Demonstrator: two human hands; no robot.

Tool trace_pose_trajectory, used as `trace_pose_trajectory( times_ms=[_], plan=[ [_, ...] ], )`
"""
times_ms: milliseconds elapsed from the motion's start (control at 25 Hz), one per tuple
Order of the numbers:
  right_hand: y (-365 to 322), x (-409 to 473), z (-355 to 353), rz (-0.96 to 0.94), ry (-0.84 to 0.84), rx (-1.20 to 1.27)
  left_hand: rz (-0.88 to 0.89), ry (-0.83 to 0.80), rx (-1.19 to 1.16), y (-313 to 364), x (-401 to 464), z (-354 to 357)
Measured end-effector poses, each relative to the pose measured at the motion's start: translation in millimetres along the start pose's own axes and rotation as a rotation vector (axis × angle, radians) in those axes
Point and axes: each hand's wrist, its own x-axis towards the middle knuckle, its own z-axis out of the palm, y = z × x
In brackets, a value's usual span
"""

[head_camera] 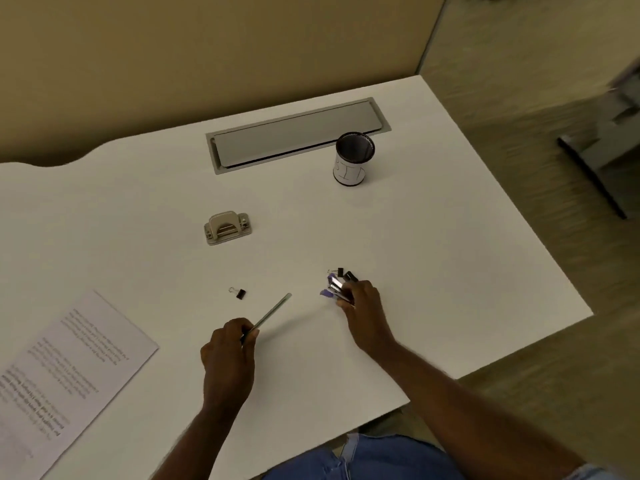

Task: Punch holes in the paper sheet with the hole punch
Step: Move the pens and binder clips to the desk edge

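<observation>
My left hand [227, 344] grips a pen [272, 312], angled up-right. My right hand [362, 306] clutches clips [337, 285]. The punch [227, 227] sits ahead, the paper [69, 368] far left on the surface [433, 254].

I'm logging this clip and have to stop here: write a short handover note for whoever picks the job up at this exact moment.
Left hand: closed on a thin pen-like stick, tip pointing away from the person.
Right hand: fingers closed around a small purple and silver item, too blurred to name; black binder clips lie just beyond it.
Hole punch: mid-table, untouched.
Paper sheet: printed, flat at the near left edge of the table, apart from the punch.
Also there: lone binder clip, mesh cup.
Done: no punching visible.
Left: free both hands, bring sheet to punch, press.
</observation>
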Motion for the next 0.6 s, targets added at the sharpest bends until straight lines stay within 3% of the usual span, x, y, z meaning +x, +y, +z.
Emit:
trace_pose_trajectory(
  times_ms=[120, 200, 400, 600],
  plan=[
    [59.8, 26.1, -57.8, 0.235, 0.277, -0.030, 0.131, -0.112, 0.000, 44.5, 16.8, 37.3],
    [98.3, 52.1, -97.2, 0.356, 0.356, -0.087, 0.242, -0.170, 0.031, 81.5, 28.5, 64.6],
    [158.9, 115.5, -164.8, 0.361, 0.349, -0.272, 0.565, -0.224, 0.220, 168.5, 67.7, 128.6],
    [208.8, 159.8, -201.2, 0.371, 0.370, -0.398, 0.747, -0.300, 0.281, 237.6, 121.2, 181.8]
  ],
)
